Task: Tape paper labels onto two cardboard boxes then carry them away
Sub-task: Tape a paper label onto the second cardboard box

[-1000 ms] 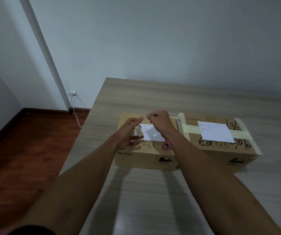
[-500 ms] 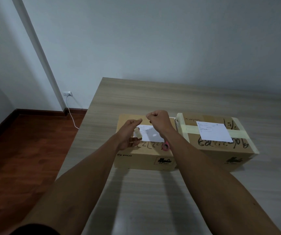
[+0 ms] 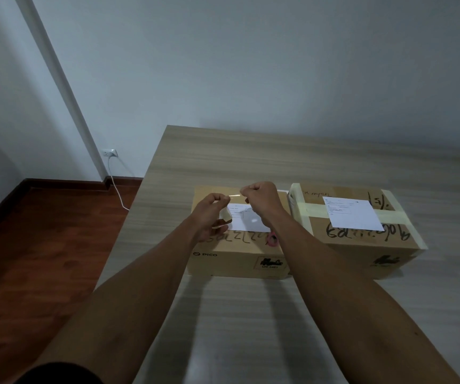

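Mid-task on a wooden table (image 3: 251,162). At left, left hand (image 3: 209,217) gripping a tape roll (image 3: 225,214), thumb and forefinger pinching a clear strip (image 3: 234,195) drawn across to the fisted right hand (image 3: 262,200), pinching its other end. Beneath, left box (image 3: 237,256), marked "PICO" and "UN 3481", its paper label (image 3: 248,223) apparently not yet taped. At right, right box (image 3: 362,245), label (image 3: 351,214) lying over tape bands, fixing unclear; black handwriting illegible. Carrying away of 2 boxes judged outstanding.
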A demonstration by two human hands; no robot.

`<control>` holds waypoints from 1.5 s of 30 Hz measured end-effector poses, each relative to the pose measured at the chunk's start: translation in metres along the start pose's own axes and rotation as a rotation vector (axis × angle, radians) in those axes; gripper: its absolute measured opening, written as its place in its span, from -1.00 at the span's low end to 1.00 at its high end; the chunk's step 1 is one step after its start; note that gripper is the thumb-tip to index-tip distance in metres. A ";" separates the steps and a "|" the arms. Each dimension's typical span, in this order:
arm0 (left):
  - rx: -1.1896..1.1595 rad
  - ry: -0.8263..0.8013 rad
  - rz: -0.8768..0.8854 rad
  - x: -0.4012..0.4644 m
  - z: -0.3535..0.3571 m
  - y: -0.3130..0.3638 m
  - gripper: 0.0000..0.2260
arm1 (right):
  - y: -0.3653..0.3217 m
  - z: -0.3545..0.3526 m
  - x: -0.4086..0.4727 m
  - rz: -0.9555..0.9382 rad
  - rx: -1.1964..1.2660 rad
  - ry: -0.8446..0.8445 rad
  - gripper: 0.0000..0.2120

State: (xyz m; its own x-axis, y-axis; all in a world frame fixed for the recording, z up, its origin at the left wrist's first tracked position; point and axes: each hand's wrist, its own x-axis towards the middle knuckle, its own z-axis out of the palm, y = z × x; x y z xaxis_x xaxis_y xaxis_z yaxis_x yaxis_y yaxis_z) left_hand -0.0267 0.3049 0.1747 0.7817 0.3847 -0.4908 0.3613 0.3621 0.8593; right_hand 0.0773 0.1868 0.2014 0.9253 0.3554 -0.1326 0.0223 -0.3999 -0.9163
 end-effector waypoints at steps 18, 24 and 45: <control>0.621 0.147 0.201 0.061 -0.008 0.030 -0.90 | 0.017 0.046 0.038 0.418 0.394 0.039 -0.67; 0.638 0.199 0.202 0.078 -0.007 0.029 -0.90 | 0.019 0.050 0.057 0.455 0.396 -0.009 -0.81; 0.781 0.255 -0.112 0.100 -0.023 0.036 -0.77 | 0.030 0.065 0.061 0.407 0.023 0.099 -0.73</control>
State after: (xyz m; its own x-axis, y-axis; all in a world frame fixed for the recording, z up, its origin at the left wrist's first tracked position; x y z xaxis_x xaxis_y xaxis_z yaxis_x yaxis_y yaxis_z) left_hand 0.0530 0.3757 0.1527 0.6146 0.5964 -0.5163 0.7528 -0.2478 0.6098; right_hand 0.1098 0.2512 0.1419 0.8888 0.0891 -0.4495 -0.3598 -0.4718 -0.8050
